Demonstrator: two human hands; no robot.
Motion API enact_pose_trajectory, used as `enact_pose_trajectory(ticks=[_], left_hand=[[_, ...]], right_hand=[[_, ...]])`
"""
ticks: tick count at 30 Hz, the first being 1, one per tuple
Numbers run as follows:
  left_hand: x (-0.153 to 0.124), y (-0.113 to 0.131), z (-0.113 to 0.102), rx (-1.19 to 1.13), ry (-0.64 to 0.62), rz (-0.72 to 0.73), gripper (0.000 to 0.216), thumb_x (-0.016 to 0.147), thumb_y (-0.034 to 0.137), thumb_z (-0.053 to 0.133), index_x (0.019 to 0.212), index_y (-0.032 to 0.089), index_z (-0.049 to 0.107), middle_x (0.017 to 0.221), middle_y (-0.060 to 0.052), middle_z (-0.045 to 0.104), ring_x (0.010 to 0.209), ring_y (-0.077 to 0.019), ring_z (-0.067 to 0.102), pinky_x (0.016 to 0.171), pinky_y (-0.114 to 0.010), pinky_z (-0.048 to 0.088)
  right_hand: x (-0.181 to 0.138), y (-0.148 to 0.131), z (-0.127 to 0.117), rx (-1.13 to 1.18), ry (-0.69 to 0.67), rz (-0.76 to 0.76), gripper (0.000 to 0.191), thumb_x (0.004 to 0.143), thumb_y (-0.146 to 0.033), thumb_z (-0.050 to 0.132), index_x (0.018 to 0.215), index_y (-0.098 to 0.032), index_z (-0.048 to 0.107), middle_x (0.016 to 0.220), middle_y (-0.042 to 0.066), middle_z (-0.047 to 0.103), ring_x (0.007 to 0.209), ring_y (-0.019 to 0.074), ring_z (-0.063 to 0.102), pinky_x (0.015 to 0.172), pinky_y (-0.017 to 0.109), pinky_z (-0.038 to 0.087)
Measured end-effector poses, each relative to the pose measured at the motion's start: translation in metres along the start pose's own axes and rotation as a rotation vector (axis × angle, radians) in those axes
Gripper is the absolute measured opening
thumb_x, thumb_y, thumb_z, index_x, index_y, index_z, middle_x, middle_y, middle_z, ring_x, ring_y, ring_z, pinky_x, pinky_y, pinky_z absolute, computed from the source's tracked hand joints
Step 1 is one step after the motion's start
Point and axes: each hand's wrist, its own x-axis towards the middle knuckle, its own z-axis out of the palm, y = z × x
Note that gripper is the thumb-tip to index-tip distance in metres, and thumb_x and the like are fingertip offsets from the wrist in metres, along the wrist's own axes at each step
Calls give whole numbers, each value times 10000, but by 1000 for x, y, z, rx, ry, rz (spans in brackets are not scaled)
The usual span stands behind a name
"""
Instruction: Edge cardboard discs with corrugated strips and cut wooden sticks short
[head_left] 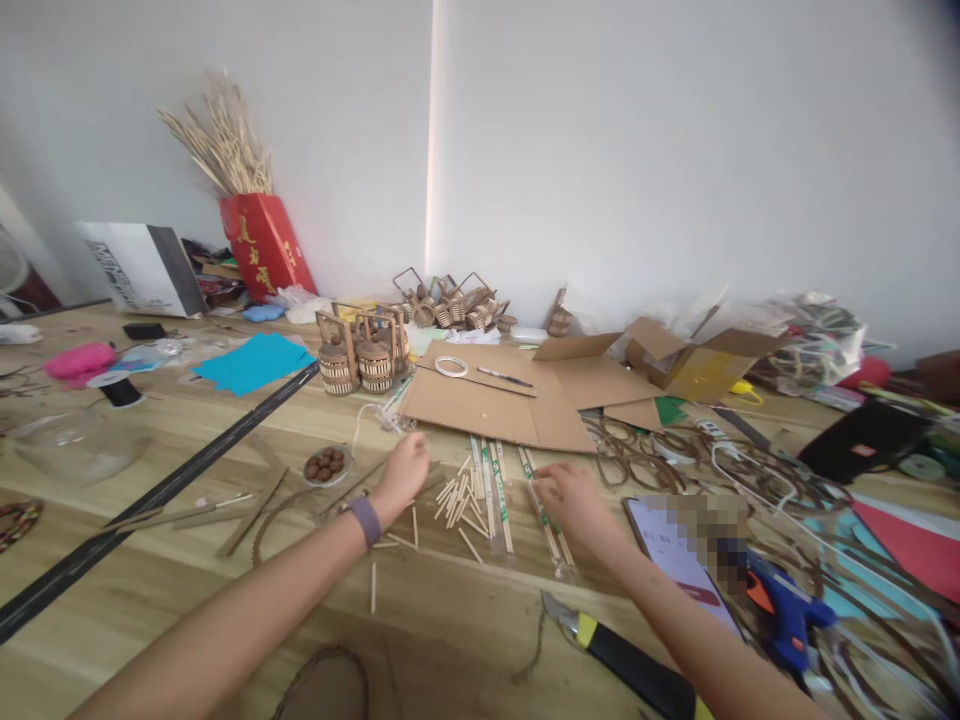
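My left hand, with a purple band on the wrist, rests knuckles-up on the wooden table beside a pile of short cut sticks; its fingers curl under and what they hold is hidden. My right hand lies over wrapped chopstick packs, fingers bent down onto one pack. A small dish of brown beads sits just left of my left hand.
Flattened cardboard with a tape ring lies behind the sticks. Small bamboo baskets stand to its left. A yellow-black utility knife, a blue glue gun and a phone lie near right. A long black strip crosses the left.
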Motion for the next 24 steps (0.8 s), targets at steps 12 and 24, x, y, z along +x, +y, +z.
enact_pose_trajectory(ticks=[12,24], left_hand=[[-42,2,47,888,-581,397,636,1002,461,304,1535,116,297,1627,-158,213,1513,-302,155,1206,-505,160],[-121,8,9,967,-637,401,754,976,598,321,1561,128,242,1620,-161,201,1512,-345,126,1209,-573,91]], right_hand=[[-10,-39,26,-418,-223,-269,325,960,-339,605,1253,-199,592,1307,92,595,1096,239,621,917,465,534],[-27,-83,41,-321,-289,-451,374,949,-345,619,1288,-192,574,1353,99,569,1169,271,589,972,518,495]])
